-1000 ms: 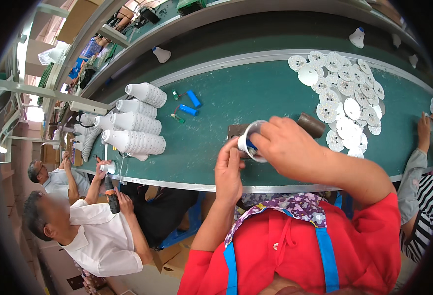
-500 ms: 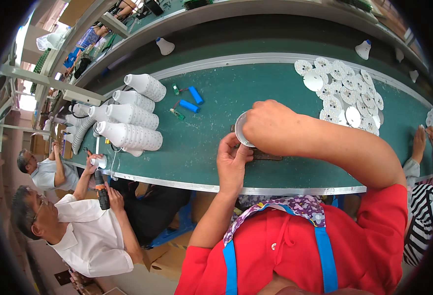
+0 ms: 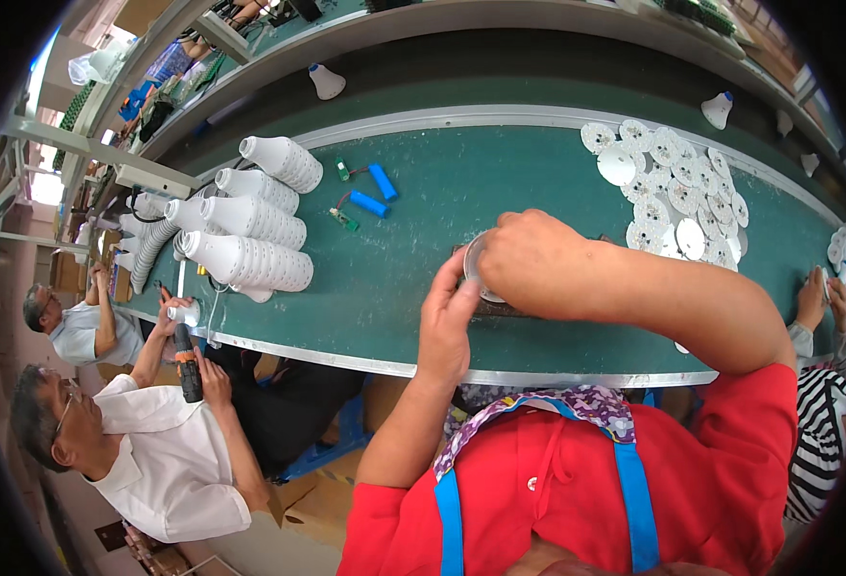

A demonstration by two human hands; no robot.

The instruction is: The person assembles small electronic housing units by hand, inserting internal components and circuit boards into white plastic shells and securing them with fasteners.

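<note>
**Both hands on a round lamp part at the green belt**

The green conveyor table [image 3: 423, 278] carries stacked white lamp housings [image 3: 250, 226] and white round discs [image 3: 677, 182]. The right hand [image 3: 533, 259] clenches over the round lamp part [image 3: 473, 269]; the left hand [image 3: 450, 322] grasps its near edge.

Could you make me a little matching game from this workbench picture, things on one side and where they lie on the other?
Things:
1. white housings
2. blue cylinders
3. round discs
4. drill

Places:
A. far right of the bench
B. in a neighbour's hands
C. stacked at the left of the bench
D. between the stacks and the person's hands

Pairs: 1-C, 2-D, 3-A, 4-B
</note>
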